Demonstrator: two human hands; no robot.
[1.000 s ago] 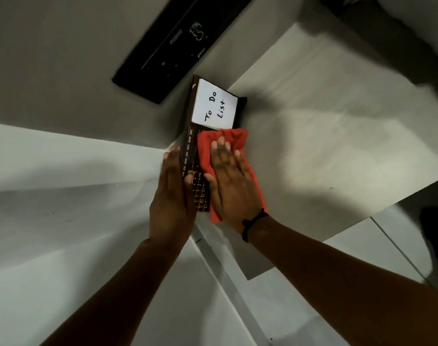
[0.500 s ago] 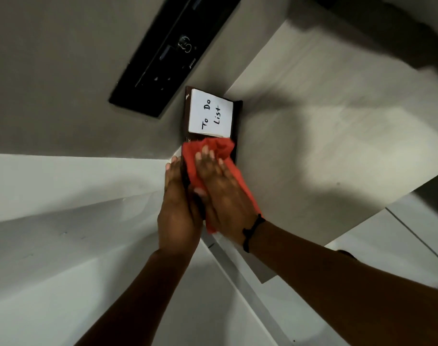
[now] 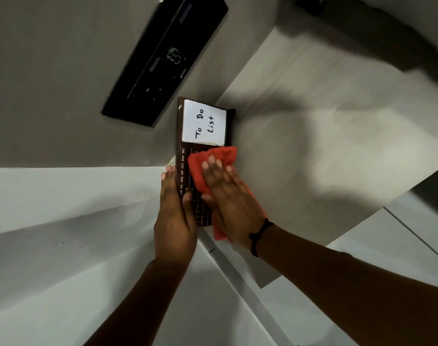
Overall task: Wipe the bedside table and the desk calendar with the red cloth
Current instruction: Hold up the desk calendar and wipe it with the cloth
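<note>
Two hands on desk calendar: left hand bracing, right hand flat, pressing red cloth, slid back toward six o'clock; wiping continues.

A grey-brown wall fills the upper left of the view, plain and matt. Mounted on it is a long black panel, set at a slant in the frame, with a few small pale markings and what look like slots on its face; the details are too dim to read. Below the wall lies a broad white surface, smooth and faintly creased, which may be bedding. At the lower right, pale floor tiles show thin dark joints. Light falls from above, leaving soft patches of shadow, and a dark shape crosses the upper right corner.
</note>
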